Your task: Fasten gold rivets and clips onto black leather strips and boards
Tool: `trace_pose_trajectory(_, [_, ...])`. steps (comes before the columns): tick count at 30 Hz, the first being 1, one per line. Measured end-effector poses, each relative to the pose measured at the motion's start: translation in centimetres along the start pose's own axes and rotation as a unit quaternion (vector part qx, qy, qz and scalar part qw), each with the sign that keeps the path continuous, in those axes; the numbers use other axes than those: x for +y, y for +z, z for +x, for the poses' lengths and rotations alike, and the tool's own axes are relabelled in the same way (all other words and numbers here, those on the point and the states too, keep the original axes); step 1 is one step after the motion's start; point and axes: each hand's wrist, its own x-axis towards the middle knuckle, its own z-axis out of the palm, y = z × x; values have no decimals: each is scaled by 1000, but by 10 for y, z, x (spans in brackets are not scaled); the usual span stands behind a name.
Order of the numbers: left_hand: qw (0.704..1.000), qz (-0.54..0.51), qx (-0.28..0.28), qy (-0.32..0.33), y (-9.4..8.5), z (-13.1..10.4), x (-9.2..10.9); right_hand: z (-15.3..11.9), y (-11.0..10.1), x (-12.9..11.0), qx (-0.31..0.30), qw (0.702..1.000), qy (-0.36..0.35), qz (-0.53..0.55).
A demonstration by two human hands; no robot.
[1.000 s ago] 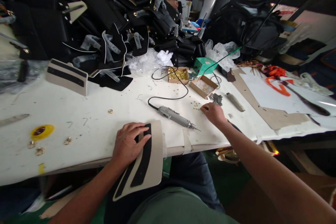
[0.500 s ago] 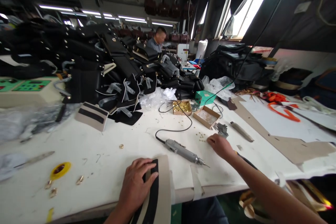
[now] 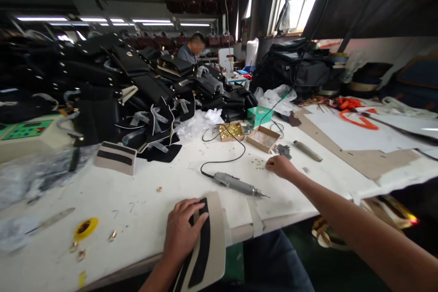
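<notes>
My left hand [image 3: 183, 228] lies over a beige panel with black strips [image 3: 216, 237] at the table's front edge, its thumb and fingertips on one strip. My right hand [image 3: 278, 166] has its fingers drawn together at the table surface, beside several small gold pieces [image 3: 257, 163]; anything between its fingertips is too small to make out. Between the hands and farther back lies a grey electric screwdriver [image 3: 236, 184], its tip toward the right. Behind the right hand are a box of gold parts [image 3: 232, 132] and a shallow cardboard box [image 3: 263, 138].
Black bag pieces [image 3: 137, 73] are heaped at the back left. A second beige panel [image 3: 115, 158], a yellow tape roll [image 3: 86, 229] and gold fittings lie on the left. A grey-handled tool [image 3: 308, 151] lies right. A person [image 3: 187, 52] is beyond the heap.
The camera view has shifted, so the background sits farther left and higher. Both hands stay in much the same places, the left on the panel and the right by the small gold pieces.
</notes>
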Motion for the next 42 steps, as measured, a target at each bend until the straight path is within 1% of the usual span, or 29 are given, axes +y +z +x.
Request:
trace_pose_trajectory(4, [1000,-3,-12,1,1,2,1,-6,-14,11,22,999,23,8])
trace_pose_trajectory(6, [1000,-1,-12,1,1,2,2,-14,-20,16,33,999,33,3])
trace_pose_trajectory(8, [1000,1,-9,1,1,2,3,-23,-23,21,31,999,32,-6])
trace_pose_trajectory(12, [1000,4,-12,2,0,2,5,-38,-17,26,7,999,23,-31])
trace_pose_trajectory(16, [1000,1,-18,0,-1,2,6,-39,-11,27,-9,999,20,-50])
trace_pose_trajectory(20, [1000,1,-20,-6,-1,3,8,-29,-17,27,-39,997,44,-52])
trace_pose_trajectory(23, [1000,1,-18,-5,-1,2,8,-16,-22,24,-65,997,42,-29])
trace_pose_trajectory(26, [1000,0,-18,1,-1,2,8,1,-24,18,-58,998,35,-6])
trace_pose_trajectory(29, [1000,-1,-18,-1,-2,2,8,23,-19,11,-51,998,35,0])
trace_pose_trajectory(33, [1000,-4,-20,-7,-3,2,10,44,-9,5,-69,997,40,-3])
trace_pose_trajectory(37, [1000,-4,-24,-9,-4,2,11,51,-4,5,-81,996,44,-11])
trace_pose_trajectory(42, [1000,3,-17,-7,-3,2,10,47,-1,5,-82,995,60,-18])
